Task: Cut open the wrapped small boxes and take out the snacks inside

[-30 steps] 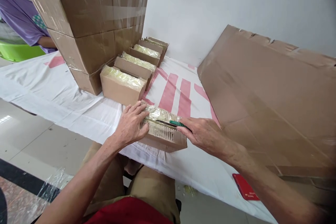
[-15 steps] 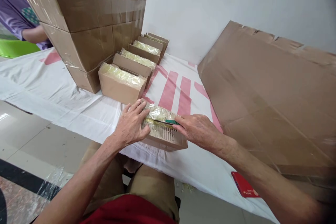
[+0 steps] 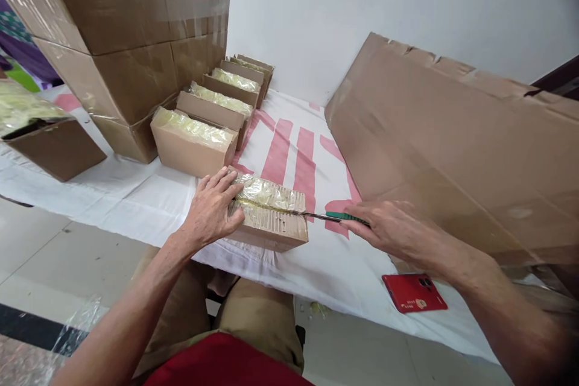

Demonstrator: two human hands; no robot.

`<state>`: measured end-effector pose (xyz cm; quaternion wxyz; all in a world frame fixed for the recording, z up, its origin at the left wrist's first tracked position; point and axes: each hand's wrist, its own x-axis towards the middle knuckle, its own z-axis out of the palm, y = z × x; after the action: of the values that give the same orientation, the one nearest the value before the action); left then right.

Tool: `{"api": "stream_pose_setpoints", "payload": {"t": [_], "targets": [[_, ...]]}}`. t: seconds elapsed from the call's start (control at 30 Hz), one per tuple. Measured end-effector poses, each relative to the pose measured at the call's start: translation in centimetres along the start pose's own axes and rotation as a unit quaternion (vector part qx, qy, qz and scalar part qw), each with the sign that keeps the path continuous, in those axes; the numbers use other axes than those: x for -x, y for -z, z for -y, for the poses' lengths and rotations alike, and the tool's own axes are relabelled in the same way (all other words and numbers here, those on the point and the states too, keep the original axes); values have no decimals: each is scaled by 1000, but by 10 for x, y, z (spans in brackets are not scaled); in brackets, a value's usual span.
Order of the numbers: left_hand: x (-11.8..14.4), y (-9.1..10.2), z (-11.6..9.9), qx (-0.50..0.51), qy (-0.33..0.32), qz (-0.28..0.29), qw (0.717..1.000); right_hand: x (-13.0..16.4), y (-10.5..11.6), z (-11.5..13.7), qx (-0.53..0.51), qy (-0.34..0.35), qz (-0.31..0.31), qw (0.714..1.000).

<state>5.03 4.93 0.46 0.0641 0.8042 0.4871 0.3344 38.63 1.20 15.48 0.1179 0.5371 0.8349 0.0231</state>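
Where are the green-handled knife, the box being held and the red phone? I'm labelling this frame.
green-handled knife [image 3: 342, 216]: head view, on its green handle.
box [image 3: 271, 217]: head view, on its film-covered top.
red phone [image 3: 414, 292]: head view, middle of its back.

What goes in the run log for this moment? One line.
left hand: pressing small wrapped box | right hand: gripping green-handled knife, blade at box's right edge | red phone: on table

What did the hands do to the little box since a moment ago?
The right hand pulled the green-handled knife to the right, along the plastic on the small box, until the blade came off its right end. The view also swung, so another box shows at far left. The left hand stayed pressed on the small box, and the red phone kept its place.
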Motion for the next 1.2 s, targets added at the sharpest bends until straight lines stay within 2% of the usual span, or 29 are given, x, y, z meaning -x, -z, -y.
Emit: {"api": "stream_pose_setpoints", "payload": {"t": [0.07, 0.13, 0.2, 0.27, 0.3, 0.37, 0.43, 0.47, 0.5, 0.57, 0.7, 0.77, 0.87, 0.97, 1.2], "targets": [[2, 2, -2, -3, -15, -28, 999, 10, -7, -5, -85, -41, -21, 995], [8, 5, -5, 1, -29, -79, 996, 15, -27, -8, -159, -108, -73, 979], [17, 9, -9, -1, -40, -128, 991, 14, -61, -8, -187, -160, -121, 962], [25, 13, -13, -16, -48, -147, 988, 8, -104, -3, -175, -177, -148, 957], [29, 15, -14, -29, -49, -143, 988, 3, -127, 1, -158, -183, -156, 958], [32, 19, -16, -60, -44, -117, 990, -7, -167, 9, -129, -188, -132, 965], [32, 22, -18, -93, -37, -79, 992, -14, -194, 14, -112, -183, -99, 972], [30, 24, -18, -109, -36, -59, 992, -17, -201, 15, -111, -179, -92, 973], [28, 26, -19, -122, -38, -40, 991, -18, -202, 14, -117, -173, -95, 973], [24, 30, -20, -141, -51, -8, 989, -18, -192, 11, -155, -154, -139, 966], [19, 31, -17, -128, -71, 9, 989, -19, -136, 13, -260, -56, -271, 925], [17, 29, -13, -102, -70, -1, 992, -27, -109, 20, -262, 10, -269, 927], [15, 26, -10, -56, -69, -23, 996, -46, -85, 28, -249, 87, -184, 947], [16, 26, -11, -15, -80, -43, 996, -61, -81, 30, -249, 116, -149, 950], [24, 28, -17, 84, -74, -117, 987, -67, -88, 33, -305, 110, -223, 919]]}}
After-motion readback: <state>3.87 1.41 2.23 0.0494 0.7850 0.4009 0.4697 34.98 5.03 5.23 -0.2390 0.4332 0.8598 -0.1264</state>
